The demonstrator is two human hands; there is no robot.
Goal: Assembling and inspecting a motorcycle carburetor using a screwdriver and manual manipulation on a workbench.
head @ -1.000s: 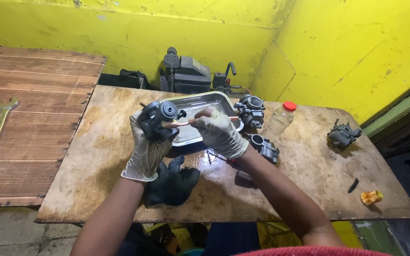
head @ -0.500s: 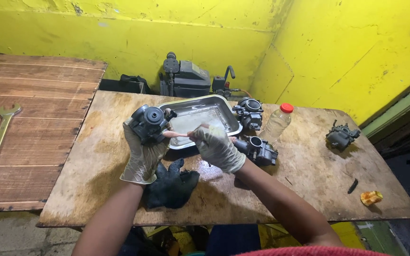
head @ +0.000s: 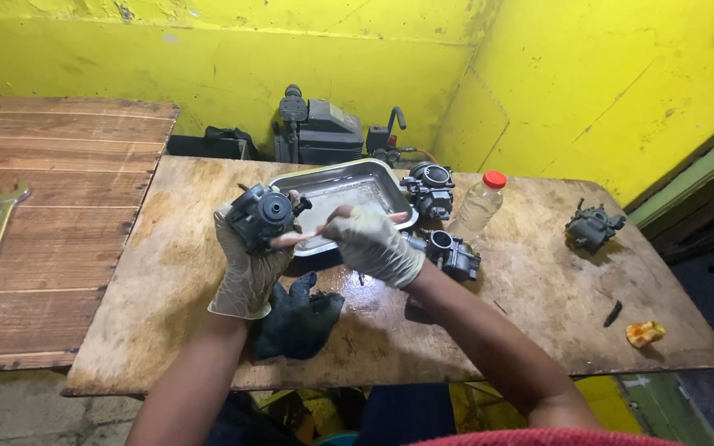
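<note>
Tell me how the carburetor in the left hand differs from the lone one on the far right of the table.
The held carburetor is lifted off the table in the gloved left hand, its round opening facing the camera; the lone carburetor rests untouched on the wooden table. The held one appears larger, being nearer. Both are dark, grimy metal.

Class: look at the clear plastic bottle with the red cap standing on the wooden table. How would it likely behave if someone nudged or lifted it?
The bottle stands tall and narrow, so a nudge would probably tip it. It looks like thin clear plastic, likely light. On its side, its round body would probably roll.
</note>
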